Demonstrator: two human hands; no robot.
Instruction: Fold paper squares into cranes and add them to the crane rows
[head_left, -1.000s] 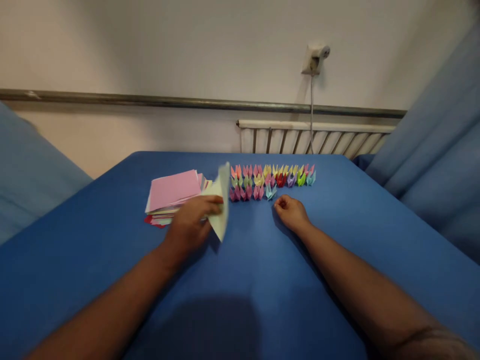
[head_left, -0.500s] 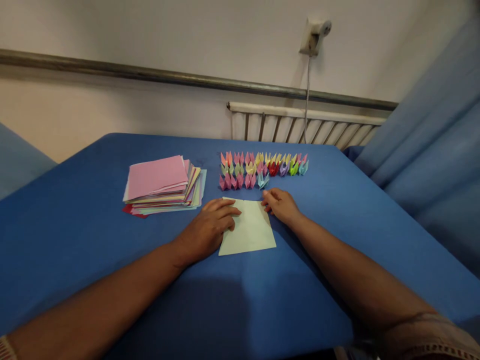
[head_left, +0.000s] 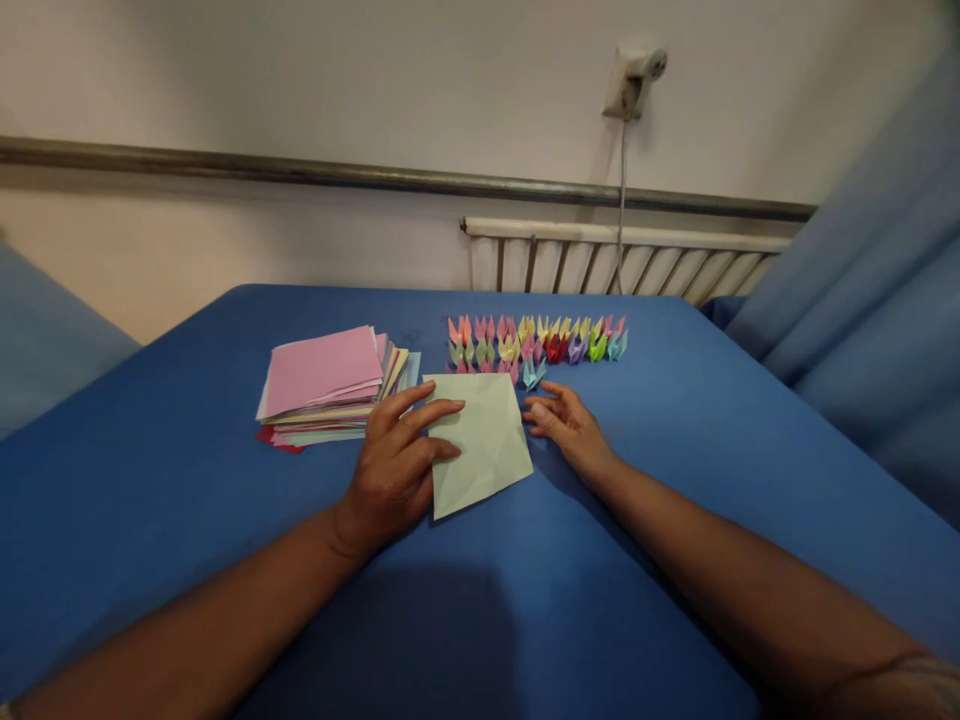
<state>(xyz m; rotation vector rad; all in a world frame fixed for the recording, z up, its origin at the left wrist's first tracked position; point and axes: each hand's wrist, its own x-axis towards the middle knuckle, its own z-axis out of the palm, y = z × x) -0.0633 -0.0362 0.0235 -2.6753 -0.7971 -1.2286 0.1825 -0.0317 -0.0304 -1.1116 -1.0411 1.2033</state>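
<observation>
The left hand (head_left: 394, 460) grips green paper (head_left: 487, 440) by its left side, maybe to steady it. The right hand (head_left: 564, 427) is open, just beside it. Paper birds (head_left: 532, 348) stand behind, toward the surface's (head_left: 675, 430) far edge, perhaps leaving room.

cranes (head_left: 533, 347) block beyond the sheet (head_left: 484, 440); nearside lies free.

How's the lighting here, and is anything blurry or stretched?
Head view: dim light, with a broad soft shadow on the near part of the blue table; head view: the folded paper birds look small and soft; head view: the right forearm looks enlarged toward the lower corner, likely lens distortion.
</observation>
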